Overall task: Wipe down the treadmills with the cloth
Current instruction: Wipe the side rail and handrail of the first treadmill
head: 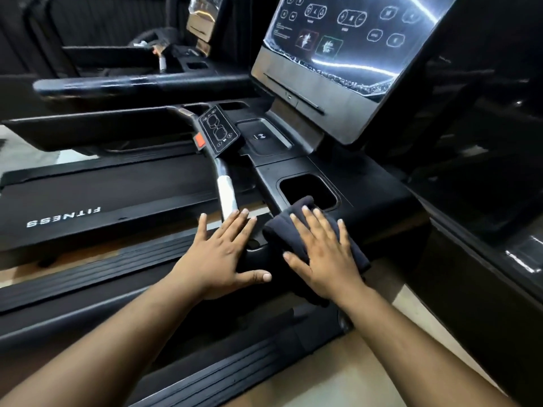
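A folded dark cloth (296,212) lies on the black console deck (370,198) of the nearest treadmill, just below a square cup holder (308,188). My right hand (324,254) presses flat on the cloth with straight, spread fingers. My left hand (219,251) rests flat on the console's rounded near edge beside it, fingers straight, fingertips near the silver grip of the handlebar (227,195). The two hands are apart, with a bare strip of black plastic between them.
A tilted touchscreen (346,33) rises above the deck, with a small control pad (219,129) and a phone tray (264,138) below it. The running belt marked FITNESS (64,217) lies at the left. A second treadmill (123,57) stands behind.
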`<state>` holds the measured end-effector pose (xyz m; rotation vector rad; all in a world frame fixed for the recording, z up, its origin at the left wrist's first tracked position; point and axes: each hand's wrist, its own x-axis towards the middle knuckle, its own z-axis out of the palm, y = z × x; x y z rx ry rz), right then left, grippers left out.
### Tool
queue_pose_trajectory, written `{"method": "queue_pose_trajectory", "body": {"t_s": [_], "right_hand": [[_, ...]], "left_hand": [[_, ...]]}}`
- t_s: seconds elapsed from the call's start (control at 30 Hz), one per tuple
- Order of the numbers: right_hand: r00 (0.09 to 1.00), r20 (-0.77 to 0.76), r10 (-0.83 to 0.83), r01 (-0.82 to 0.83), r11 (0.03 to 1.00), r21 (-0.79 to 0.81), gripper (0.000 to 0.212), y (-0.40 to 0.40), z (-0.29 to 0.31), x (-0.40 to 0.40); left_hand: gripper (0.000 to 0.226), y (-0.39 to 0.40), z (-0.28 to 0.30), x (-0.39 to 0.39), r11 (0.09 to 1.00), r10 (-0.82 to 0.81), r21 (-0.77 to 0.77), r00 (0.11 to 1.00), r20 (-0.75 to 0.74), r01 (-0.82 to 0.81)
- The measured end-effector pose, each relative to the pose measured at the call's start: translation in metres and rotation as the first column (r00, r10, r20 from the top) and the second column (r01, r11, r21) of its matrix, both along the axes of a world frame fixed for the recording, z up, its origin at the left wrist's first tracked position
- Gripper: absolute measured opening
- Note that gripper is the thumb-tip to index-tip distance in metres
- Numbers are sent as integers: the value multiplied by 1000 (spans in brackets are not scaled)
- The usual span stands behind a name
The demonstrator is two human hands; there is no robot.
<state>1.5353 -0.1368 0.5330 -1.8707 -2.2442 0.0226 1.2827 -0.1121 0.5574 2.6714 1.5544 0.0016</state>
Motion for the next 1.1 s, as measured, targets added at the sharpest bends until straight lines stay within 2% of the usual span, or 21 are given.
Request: {"method": "queue_pose_trajectory", "body": {"t_s": [0.23, 0.37, 0.4, 0.5, 0.57, 0.7, 0.8, 0.87, 0.93, 1.03, 1.1], "right_hand": [[997, 75, -14, 24, 991, -135, 80, 93, 42, -36], [997, 1, 83, -83, 994, 65, 68, 32, 14, -10], [996, -10, 93, -92, 994, 65, 68, 18, 10, -3], [997, 29, 76, -76, 997, -16, 73, 27, 18, -1], [991, 90, 99, -94, 994, -55, 70, 58, 33, -18], [984, 91, 153, -135, 974, -180, 67, 122, 52, -46], [981, 121, 153, -126, 971, -203, 69, 153, 54, -56], [988, 115, 107, -84, 978, -193, 68, 165, 59, -52], [993, 122, -7, 28, 985, -168, 65, 172, 66, -33], [969, 193, -154, 183, 972, -144, 67, 167, 66, 7], [964, 170, -206, 231, 962, -144, 69, 156, 62, 22]], "left_hand": [[125, 14, -2, 12, 991, 116, -68, 992, 55, -113], [129, 4, -4, 17, 989, 137, -67, 988, 70, -132], [130, 6, -2, 18, 989, 139, -71, 987, 77, -133], [130, 16, 3, 21, 989, 143, -58, 986, 83, -138], [130, 21, 2, 22, 987, 155, -51, 985, 80, -151], [125, 27, 3, 25, 985, 165, -58, 985, 60, -161], [123, 26, 1, 24, 983, 175, -76, 981, 86, -169], [124, 26, -1, 20, 980, 189, -84, 974, 122, -179], [125, 29, -1, 18, 980, 194, -71, 969, 153, -185], [124, 30, -3, 20, 982, 182, -82, 970, 159, -170], [124, 29, -4, 19, 981, 182, -90, 970, 159, -169]]}}
